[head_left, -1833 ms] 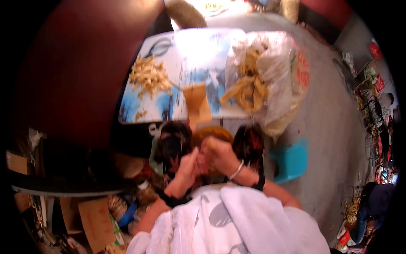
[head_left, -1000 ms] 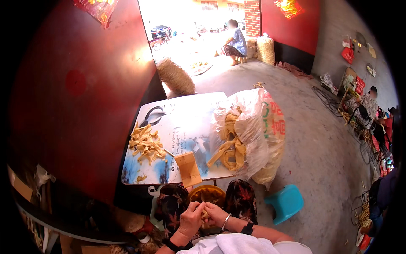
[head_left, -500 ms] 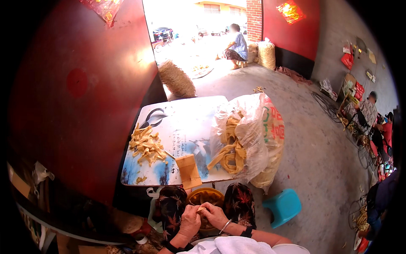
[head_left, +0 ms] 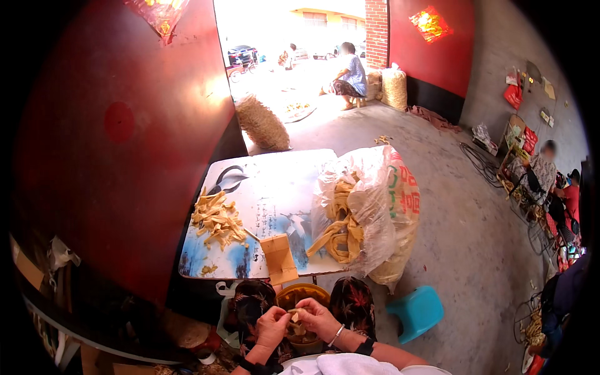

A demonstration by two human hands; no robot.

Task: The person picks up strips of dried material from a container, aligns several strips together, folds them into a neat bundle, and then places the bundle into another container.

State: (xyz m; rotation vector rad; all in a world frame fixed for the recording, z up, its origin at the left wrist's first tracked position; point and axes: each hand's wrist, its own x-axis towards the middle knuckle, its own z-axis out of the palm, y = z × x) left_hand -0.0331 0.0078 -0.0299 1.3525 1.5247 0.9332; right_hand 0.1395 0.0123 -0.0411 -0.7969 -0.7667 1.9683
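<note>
Between my knees stands a yellow tub [head_left: 323, 294] holding brownish pieces that are partly hidden by my hands. Above it, my left hand [head_left: 271, 327] and my right hand [head_left: 319, 321] pinch a small yellowish strip [head_left: 294, 317] from both sides, fingertips close together. Ahead on the table [head_left: 275, 169] lies a loose pile of yellowish strips [head_left: 219, 219] to the left. An open clear plastic bag [head_left: 375, 212] on the right side spills longer strips [head_left: 342, 234] onto the tabletop. A folded piece of cardboard [head_left: 279, 259] rests at the table's near edge.
Large dark-handled scissors [head_left: 229, 181] lie at the table's far left. A turquoise stool [head_left: 417, 312] stands on the floor to the right. Full sacks [head_left: 262, 123] lean by the doorway, where a person [head_left: 351, 75] sits. Other people [head_left: 536, 169] sit along the right wall.
My hands have drawn slightly apart, and more of the small strip shows between the fingertips. The view has shifted a little.
</note>
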